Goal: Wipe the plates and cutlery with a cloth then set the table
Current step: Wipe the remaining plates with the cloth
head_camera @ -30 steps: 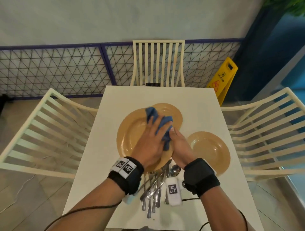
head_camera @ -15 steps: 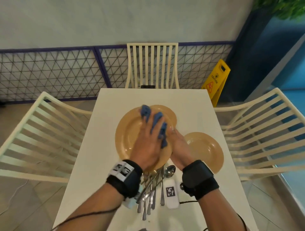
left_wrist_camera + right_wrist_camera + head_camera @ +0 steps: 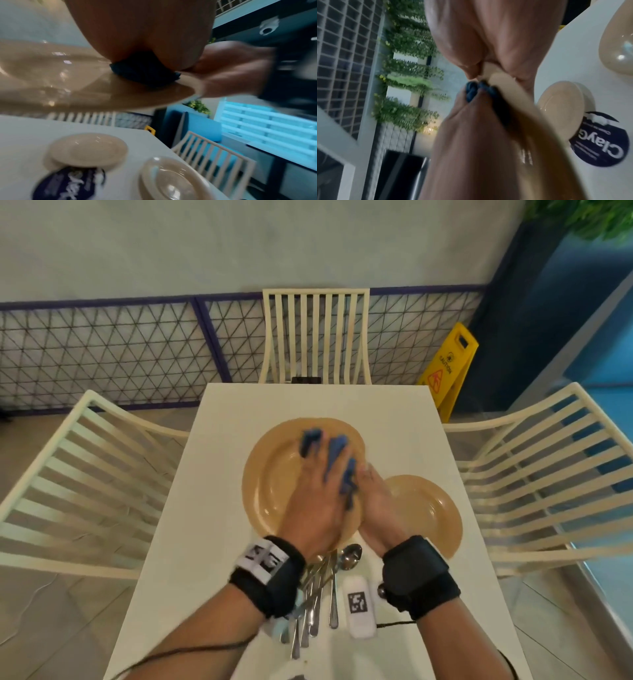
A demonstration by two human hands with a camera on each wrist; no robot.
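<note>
A large tan plate [image 3: 270,481] is held tilted just above the white table [image 3: 212,508]. My left hand [image 3: 318,491] lies flat on it with straight fingers and presses a blue cloth [image 3: 337,448] against its face; folds of cloth poke up between the fingers. In the left wrist view the cloth [image 3: 145,73] sits under my palm near the plate's [image 3: 68,81] rim. My right hand [image 3: 376,501] grips the plate's right rim [image 3: 498,78]. A second tan plate [image 3: 424,508] lies on the table to the right. Several pieces of cutlery [image 3: 315,594] lie near the front edge.
A white tagged device [image 3: 358,606] lies beside the cutlery. Under the held plate sit a small saucer [image 3: 89,150] and a dark round sticker [image 3: 68,185]. Slatted chairs stand far [image 3: 317,337], left [image 3: 85,474] and right [image 3: 541,474]. A yellow caution sign [image 3: 448,368] stands beyond.
My left hand has slid the cloth a little across the plate's face. My right hand has kept its hold on the rim.
</note>
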